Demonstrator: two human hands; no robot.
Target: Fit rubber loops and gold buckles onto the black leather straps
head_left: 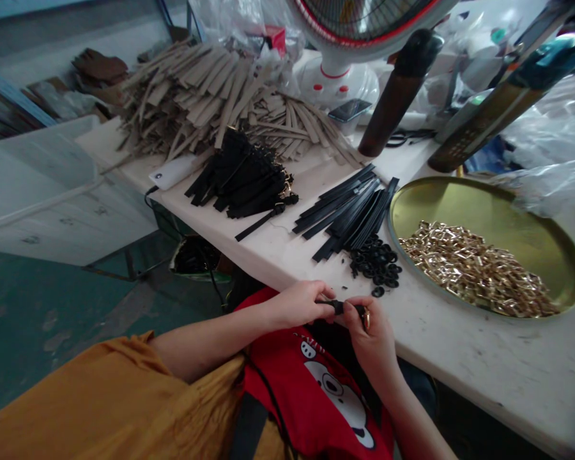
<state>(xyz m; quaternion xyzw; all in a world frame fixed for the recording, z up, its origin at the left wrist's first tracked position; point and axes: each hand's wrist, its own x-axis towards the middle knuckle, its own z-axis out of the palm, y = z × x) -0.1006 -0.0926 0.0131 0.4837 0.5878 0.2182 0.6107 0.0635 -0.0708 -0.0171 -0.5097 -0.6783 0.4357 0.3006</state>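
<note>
Both my hands meet at the table's front edge over a black strap (pixel 338 306). My left hand (pixel 303 303) pinches one end of it. Fingers of my right hand (pixel 372 335) close round the other end, where a small gold-coloured metal piece (pixel 367 318) shows. Just beyond my hands lie several small black rings (pixel 376 262). Behind the rings is a fan of flat black strips (pixel 352 214). A pile of black straps with gold-coloured fittings (pixel 244 176) sits farther left. To the right, a brass-coloured tray (pixel 489 195) holds a heap of small gold-coloured metal pieces (pixel 479 268).
A big heap of beige strips (pixel 196 96) covers the back left of the table (pixel 522 358). Behind stand a white fan (pixel 338 80) and two dark cylindrical posts, one brown (pixel 393 102). A phone (pixel 349 110) lies near the fan. White bins (pixel 67 191) stand at left.
</note>
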